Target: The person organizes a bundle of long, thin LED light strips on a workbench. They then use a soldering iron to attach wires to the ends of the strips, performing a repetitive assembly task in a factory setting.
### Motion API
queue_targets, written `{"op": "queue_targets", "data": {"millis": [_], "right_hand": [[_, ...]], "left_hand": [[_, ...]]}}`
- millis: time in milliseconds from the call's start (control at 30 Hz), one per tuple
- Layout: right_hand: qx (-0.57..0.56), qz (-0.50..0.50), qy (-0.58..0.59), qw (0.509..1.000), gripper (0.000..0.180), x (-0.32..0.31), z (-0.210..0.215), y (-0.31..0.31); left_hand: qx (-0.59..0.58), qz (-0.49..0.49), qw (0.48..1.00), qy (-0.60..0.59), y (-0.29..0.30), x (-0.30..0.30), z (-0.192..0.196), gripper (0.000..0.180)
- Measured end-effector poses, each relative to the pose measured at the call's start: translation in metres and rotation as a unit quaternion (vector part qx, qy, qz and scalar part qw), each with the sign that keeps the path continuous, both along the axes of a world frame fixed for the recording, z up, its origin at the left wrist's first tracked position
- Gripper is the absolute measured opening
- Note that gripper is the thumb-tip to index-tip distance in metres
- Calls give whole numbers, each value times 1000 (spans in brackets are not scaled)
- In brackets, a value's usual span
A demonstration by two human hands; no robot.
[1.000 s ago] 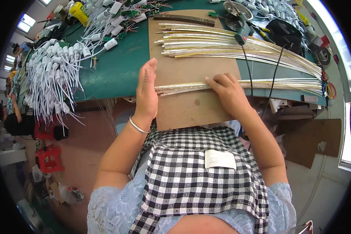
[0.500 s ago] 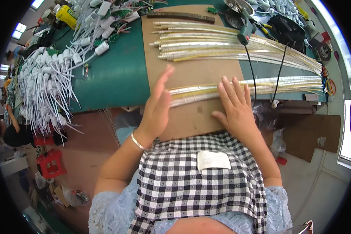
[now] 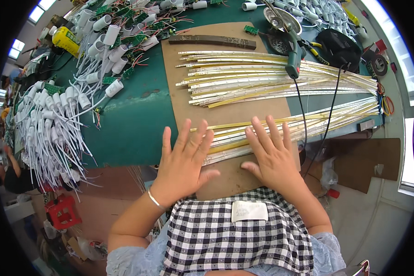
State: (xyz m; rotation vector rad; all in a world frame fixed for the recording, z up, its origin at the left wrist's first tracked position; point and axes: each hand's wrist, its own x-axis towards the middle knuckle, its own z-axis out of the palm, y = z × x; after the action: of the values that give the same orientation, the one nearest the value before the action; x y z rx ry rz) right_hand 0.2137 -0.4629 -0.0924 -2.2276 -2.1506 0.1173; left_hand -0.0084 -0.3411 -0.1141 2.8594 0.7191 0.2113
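My left hand (image 3: 181, 163) lies flat with fingers spread over the left ends of the near bundle of thin white and yellow LED strips (image 3: 230, 143). Its wrist wears a silver bangle (image 3: 156, 198). To its right, my right hand (image 3: 275, 158) rests palm down on the same bundle, fingers apart. Neither hand grips anything. A second, wider bundle of LED strips (image 3: 244, 78) is fanned out farther back. Both bundles lie partly on a brown board (image 3: 232, 178) and narrow toward the right, where coloured wires (image 3: 387, 103) show at their ends.
A green-handled tool (image 3: 294, 64) with a black cord crosses the far strips, near a metal dish (image 3: 292, 20). Behind the strips lies a dark bar (image 3: 211, 42). White cylindrical parts with wires (image 3: 55, 112) pile up at left, beside a yellow bottle (image 3: 65, 41). Black tape (image 3: 379, 64) stands at right.
My left hand has turned from edge-on to palm down and spread over the strips. The near strips have fanned wider. The whole bench sits lower in the view.
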Motion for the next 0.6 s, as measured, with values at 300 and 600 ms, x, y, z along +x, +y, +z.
{"op": "queue_targets", "data": {"millis": [300, 600], "right_hand": [[-3, -9, -10, 1000, 75, 7, -14, 13], [-50, 20, 4, 999, 74, 2, -8, -29]], "left_hand": [[17, 29, 999, 22, 18, 13, -3, 85], [-39, -41, 998, 35, -19, -27, -5, 80]]}}
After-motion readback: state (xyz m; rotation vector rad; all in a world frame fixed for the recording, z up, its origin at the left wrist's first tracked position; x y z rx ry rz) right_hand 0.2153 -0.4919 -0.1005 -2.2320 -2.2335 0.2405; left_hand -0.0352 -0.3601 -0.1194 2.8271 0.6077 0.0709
